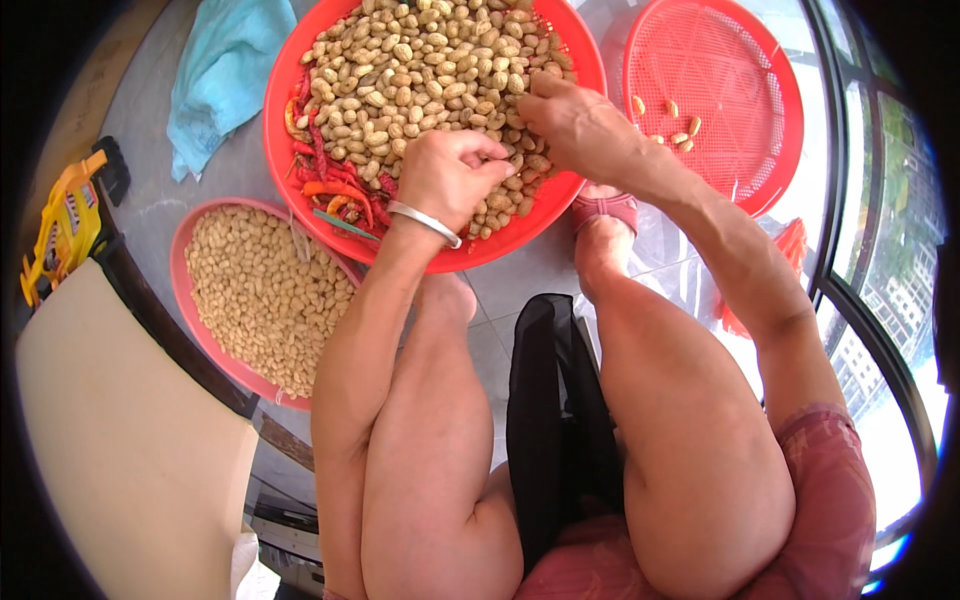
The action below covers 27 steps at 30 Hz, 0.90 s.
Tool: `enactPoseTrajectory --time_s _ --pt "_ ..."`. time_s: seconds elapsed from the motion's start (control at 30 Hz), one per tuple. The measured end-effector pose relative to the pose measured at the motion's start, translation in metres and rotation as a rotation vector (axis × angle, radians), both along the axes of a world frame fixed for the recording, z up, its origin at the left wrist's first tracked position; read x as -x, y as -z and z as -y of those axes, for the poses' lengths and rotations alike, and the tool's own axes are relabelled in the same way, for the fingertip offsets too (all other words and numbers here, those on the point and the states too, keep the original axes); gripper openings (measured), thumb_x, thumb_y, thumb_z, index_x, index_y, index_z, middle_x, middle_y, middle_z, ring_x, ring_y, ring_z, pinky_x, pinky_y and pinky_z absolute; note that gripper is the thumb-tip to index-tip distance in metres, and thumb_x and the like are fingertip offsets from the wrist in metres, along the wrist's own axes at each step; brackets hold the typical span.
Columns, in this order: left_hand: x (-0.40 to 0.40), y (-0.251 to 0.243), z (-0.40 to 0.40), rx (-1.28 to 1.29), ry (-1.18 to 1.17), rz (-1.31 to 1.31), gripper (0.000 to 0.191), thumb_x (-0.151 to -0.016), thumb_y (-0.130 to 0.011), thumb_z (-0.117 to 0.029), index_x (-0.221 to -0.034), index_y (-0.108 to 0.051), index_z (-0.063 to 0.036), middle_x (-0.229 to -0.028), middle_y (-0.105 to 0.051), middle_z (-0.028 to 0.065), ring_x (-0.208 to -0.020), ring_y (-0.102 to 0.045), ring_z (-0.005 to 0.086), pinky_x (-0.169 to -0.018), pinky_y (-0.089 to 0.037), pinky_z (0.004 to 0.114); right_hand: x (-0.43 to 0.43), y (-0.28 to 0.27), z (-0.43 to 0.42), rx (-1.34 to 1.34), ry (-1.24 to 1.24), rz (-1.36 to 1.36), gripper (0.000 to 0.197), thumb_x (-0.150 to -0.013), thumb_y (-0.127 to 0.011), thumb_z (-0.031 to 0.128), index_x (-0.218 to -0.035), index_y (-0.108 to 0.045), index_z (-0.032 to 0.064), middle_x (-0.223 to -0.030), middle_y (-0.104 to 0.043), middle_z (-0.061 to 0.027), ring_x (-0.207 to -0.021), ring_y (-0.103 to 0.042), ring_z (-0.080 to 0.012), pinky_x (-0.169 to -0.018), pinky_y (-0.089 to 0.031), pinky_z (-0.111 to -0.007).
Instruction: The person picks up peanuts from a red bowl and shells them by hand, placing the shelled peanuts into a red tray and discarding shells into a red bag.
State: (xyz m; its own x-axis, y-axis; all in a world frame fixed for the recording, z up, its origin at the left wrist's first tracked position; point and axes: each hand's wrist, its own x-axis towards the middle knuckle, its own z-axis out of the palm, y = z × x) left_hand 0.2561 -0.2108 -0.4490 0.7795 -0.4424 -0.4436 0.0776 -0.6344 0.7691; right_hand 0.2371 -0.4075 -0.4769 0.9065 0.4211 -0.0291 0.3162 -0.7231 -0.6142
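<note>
A round red plastic basket in front of me holds a heap of unshelled peanuts. Dried red chili peppers line its left side. Over the lower part of the heap is my left hand, a silver bangle at its wrist. Its thumb and index finger come together just above the peanuts; whether something small sits between them is unclear. My right hand reaches over the basket's right side, its curled fingers down at the peanuts and their tips hidden.
A pink basket of smaller, pale peanuts stands at left. At right, a red mesh basket holds several peanuts. A light-blue cloth and a yellow toy vehicle lie at left. A glass window borders the right.
</note>
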Motion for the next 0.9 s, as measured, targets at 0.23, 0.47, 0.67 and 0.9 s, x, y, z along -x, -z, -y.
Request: enactPoseTrajectory --time_s 0.23,0.47,0.67,0.9 --pt "0.019 -0.004 0.015 -0.307 0.175 0.313 0.022 -0.07 -0.074 -0.034 -0.083 -0.071 -0.0171 -0.063 -0.063 0.012 -0.061 -0.062 0.0304 -0.056 -0.049 0.041 -0.016 -0.037 0.016 -0.863 0.419 -0.835 0.004 -0.08 -0.06 0.007 -0.082 -0.059 0.0037 -0.075 -0.052 -0.0013 -0.068 -0.052 -0.011 -0.055 -0.043 -0.025" --pt "0.021 0.004 0.018 -0.363 0.225 0.31 0.016 -0.074 -0.069 -0.028 -0.084 -0.069 -0.0155 -0.066 -0.063 0.0143 -0.063 -0.062 0.032 -0.057 -0.048 0.042 -0.026 -0.038 -0.007 -0.406 0.57 -0.557 0.026 -0.083 -0.06 0.026 -0.067 -0.058 0.0051 -0.055 -0.055 -0.0022 -0.048 -0.055 -0.0212 -0.046 -0.046 -0.034" --pt "0.005 0.004 0.003 0.434 -0.295 -0.4 0.012 -0.081 -0.068 -0.007 -0.09 -0.067 0.0004 -0.066 -0.063 -0.0004 -0.05 -0.052 0.0048 -0.042 -0.038 0.017 -0.027 -0.01 -0.015 0.255 0.264 -0.05 0.024 -0.085 -0.058 0.026 -0.073 -0.061 0.0048 -0.068 -0.064 -0.0125 -0.064 -0.065 -0.0274 -0.058 -0.052 -0.04" --pt "-0.026 -0.005 -0.033 1.012 -0.441 -0.81 0.023 -0.086 -0.054 -0.016 -0.095 -0.063 0.0034 -0.072 -0.057 0.0059 -0.055 -0.05 0.0085 -0.035 -0.028 0.017 -0.026 0.005 -0.021 0.382 0.22 -0.006 0.012 -0.082 -0.052 0.013 -0.079 -0.058 0.0025 -0.078 -0.064 -0.0141 -0.073 -0.065 -0.0291 -0.062 -0.053 -0.041"
